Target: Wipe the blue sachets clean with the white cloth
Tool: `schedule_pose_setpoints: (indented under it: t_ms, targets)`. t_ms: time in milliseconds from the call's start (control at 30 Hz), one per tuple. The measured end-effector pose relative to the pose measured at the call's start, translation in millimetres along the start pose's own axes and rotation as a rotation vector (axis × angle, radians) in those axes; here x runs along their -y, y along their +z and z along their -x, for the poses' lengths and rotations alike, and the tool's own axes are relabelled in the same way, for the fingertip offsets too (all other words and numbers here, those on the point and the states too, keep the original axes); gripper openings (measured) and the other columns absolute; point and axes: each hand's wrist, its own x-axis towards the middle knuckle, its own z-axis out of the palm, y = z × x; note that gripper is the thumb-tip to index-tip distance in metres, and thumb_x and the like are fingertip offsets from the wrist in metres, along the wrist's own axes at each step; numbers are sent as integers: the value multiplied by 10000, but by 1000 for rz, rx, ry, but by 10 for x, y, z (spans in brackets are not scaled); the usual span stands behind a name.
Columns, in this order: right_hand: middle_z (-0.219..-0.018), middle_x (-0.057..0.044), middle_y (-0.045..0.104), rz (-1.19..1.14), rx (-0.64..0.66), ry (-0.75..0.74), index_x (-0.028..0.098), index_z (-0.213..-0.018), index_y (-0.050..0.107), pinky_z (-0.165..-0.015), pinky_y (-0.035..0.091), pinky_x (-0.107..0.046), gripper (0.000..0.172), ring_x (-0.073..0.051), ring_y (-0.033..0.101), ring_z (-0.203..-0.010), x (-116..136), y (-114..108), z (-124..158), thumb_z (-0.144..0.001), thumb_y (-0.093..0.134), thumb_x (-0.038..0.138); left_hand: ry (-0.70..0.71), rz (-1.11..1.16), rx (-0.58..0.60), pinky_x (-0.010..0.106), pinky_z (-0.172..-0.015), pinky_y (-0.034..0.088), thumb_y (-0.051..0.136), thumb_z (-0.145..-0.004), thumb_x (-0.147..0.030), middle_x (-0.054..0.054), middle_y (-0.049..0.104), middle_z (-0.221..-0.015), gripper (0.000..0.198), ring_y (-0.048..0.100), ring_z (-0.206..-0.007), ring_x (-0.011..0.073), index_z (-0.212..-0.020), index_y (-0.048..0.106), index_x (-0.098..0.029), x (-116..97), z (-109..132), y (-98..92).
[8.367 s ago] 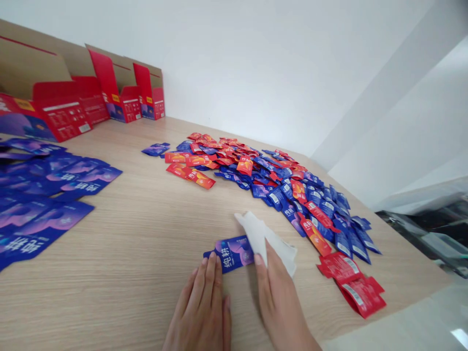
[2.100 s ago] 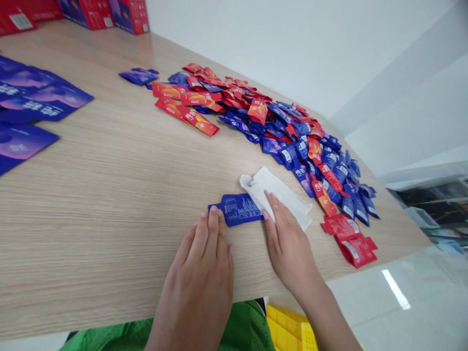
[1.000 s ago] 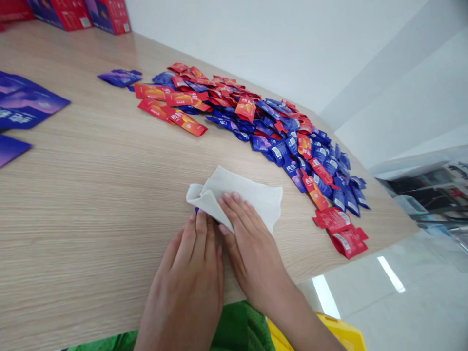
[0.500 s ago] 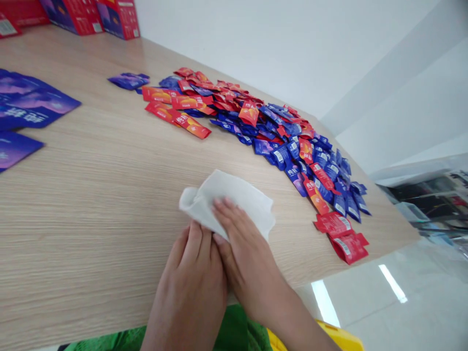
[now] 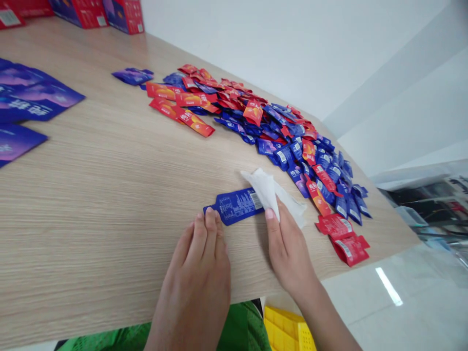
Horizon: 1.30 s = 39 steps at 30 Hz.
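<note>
A blue sachet with white print and a barcode lies on the table, its back facing up. Its narrow end is under the fingertips of my left hand, which are held together and pin it to the tabletop; the thumb is hidden. My right hand pinches a folded white wipe between thumb and fingers. The wipe overlaps the sachet's wide, barcoded end, so that edge is covered.
A long heap of red and blue sachets runs along the back of the wooden table. Two red sachets lie near the right edge. Larger blue-purple pouches and boxes are at left. Below is a yellow crate.
The right hand has moved right, now pinching the wipe, which is folded over. The blue sachet, hidden under the wipe before, has come into view. My left hand has barely shifted.
</note>
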Motion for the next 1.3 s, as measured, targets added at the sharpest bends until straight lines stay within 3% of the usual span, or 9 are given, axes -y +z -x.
schedule_pose_setpoints:
  t_ms: [167, 300, 500, 600, 767, 900, 1067, 1167, 1300]
  targets:
    - [-1704, -53, 443, 51, 261, -330, 193, -1631, 450, -1347, 288, -443, 501, -172, 328, -1615, 359, 192, -23, -1138, 382, 244, 24, 8, 52, 556, -1040, 612, 385, -930, -116, 323, 682, -1377, 523, 666, -1302, 435, -1342, 643, 75, 17, -2, -14]
    - [-1696, -99, 447, 154, 169, -232, 136, -1601, 486, -1337, 305, -497, 492, -208, 347, -1611, 125, 159, -66, -1145, 367, 274, 25, -2, 20, 546, -1085, 588, 375, -941, -118, 349, 559, -1515, 571, 596, -1398, 432, -1435, 524, 125, 9, 17, 20]
    - [-1622, -207, 526, 153, -23, -14, 73, -1576, 509, -1291, 362, -586, 584, -313, 478, -1538, -256, -14, -66, -1145, 353, 434, -1, -9, 3, 532, -1078, 599, 368, -931, -93, 347, 573, -1502, 572, 611, -1382, 425, -1431, 518, 141, -17, 19, 36]
    - [-1677, -147, 471, 65, -20, -74, 144, -1640, 422, -1306, 352, -539, 561, -262, 431, -1570, -36, 36, -35, -1152, 345, 409, 2, -15, -11, 515, -1083, 602, 358, -932, -101, 336, 591, -1492, 566, 618, -1379, 410, -1412, 546, 131, -13, -4, 13]
    - [-1691, -50, 465, 60, 250, -364, 191, -1624, 453, -1342, 297, -431, 487, -160, 344, -1608, 316, 186, -51, -1153, 368, 274, 27, -26, 34, 540, -1019, 631, 355, -922, -116, 284, 721, -1338, 526, 715, -1226, 404, -1294, 693, 39, 17, -39, -22]
    - [-1683, -105, 467, 130, 162, -232, 142, -1603, 484, -1334, 311, -497, 497, -217, 379, -1597, 12, 115, -99, -1154, 371, 324, 16, -28, 20, 518, -1080, 600, 348, -938, -125, 322, 598, -1493, 571, 619, -1379, 408, -1413, 561, 109, 12, -9, 13]
    - [-1633, -179, 520, 132, 9, -44, 112, -1600, 487, -1292, 366, -576, 578, -303, 464, -1548, -310, -34, -79, -1144, 366, 446, -5, -27, 20, 517, -1094, 589, 356, -927, -96, 334, 581, -1500, 581, 616, -1382, 408, -1437, 518, 130, -20, 13, 39]
    - [-1667, -126, 491, 48, -1, -82, 166, -1638, 432, -1304, 355, -548, 543, -258, 434, -1568, -82, 14, -45, -1153, 350, 397, 4, -26, 13, 513, -1089, 595, 367, -927, -108, 329, 585, -1501, 570, 617, -1381, 409, -1418, 553, 115, -22, 2, 32]
    - [-1688, -55, 469, 9, 207, -327, 191, -1632, 440, -1333, 319, -438, 496, -170, 367, -1599, 306, 174, -30, -1153, 366, 295, 10, -11, 46, 544, -1068, 604, 392, -909, -117, 293, 698, -1374, 521, 669, -1307, 418, -1307, 683, 49, -7, -13, 22]
